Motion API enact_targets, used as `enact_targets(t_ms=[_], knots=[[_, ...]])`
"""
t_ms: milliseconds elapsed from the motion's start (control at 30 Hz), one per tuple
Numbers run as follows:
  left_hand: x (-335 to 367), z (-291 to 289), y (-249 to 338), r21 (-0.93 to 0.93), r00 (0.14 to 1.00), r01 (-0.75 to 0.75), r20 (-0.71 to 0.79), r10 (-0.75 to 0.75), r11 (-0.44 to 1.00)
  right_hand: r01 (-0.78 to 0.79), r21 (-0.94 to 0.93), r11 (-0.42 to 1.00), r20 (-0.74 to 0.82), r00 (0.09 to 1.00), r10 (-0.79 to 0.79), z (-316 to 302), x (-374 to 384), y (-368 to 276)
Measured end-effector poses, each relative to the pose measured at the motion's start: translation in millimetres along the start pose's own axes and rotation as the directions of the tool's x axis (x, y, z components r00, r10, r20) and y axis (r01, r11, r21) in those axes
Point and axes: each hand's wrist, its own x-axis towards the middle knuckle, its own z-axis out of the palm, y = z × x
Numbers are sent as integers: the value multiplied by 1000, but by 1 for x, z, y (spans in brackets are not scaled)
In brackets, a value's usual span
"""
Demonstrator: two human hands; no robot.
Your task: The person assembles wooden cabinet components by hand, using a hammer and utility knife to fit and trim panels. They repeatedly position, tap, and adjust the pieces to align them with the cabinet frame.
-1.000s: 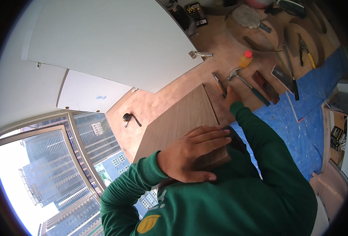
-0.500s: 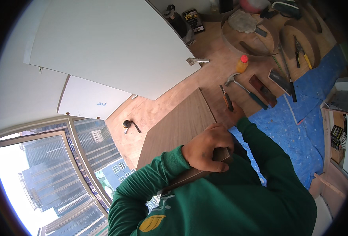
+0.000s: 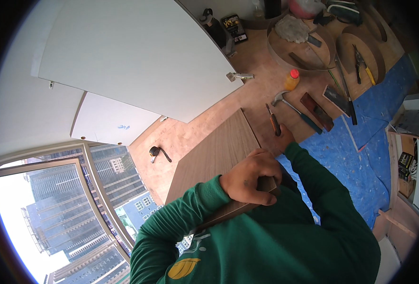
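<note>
My left hand (image 3: 251,179) is closed over the near corner of a wood-grain panel (image 3: 214,154), its thumb along the near edge. The panel rests against my body and reaches over the work surface. Beyond its right edge, my right hand (image 3: 283,138) closes around the near end of a slim orange-and-black hand tool (image 3: 273,122). That tool has a thin tip pointing away from me; its exact kind is unclear. To its right are a claw hammer (image 3: 292,107) with a dark green grip and a reddish-brown wooden hand plane (image 3: 317,111).
A red-capped yellow bottle (image 3: 292,80) stands beyond the hammer. Farther right lie a dark rectangular block (image 3: 336,100), yellow-handled snips (image 3: 361,64) and curled edging strips (image 3: 285,61). A tape measure (image 3: 154,152) sits left. A big white panel (image 3: 133,52) leans behind; blue sheeting (image 3: 361,156) covers the right side.
</note>
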Motion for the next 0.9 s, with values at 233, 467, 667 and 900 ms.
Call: enact_targets(t_ms=[233, 467, 667, 900], knots=[[6, -11, -4, -76, 995, -104, -16, 103, 992, 161, -21, 987, -74, 984, -162, 12, 1, -8], [9, -20, -17, -241, 989, -110, 75, 131, 964, -182, 151, 972, 231, 962, 144, -5, -4, -32], [10, -13, -29, -220, 981, -194, -35, 190, 956, -36, 26, 999, 111, 993, 33, 13, 5, -13], [15, -13, -43, -131, 963, -263, -86, 253, 956, -163, 107, 981, 183, 973, 142, -1, -6, -24]])
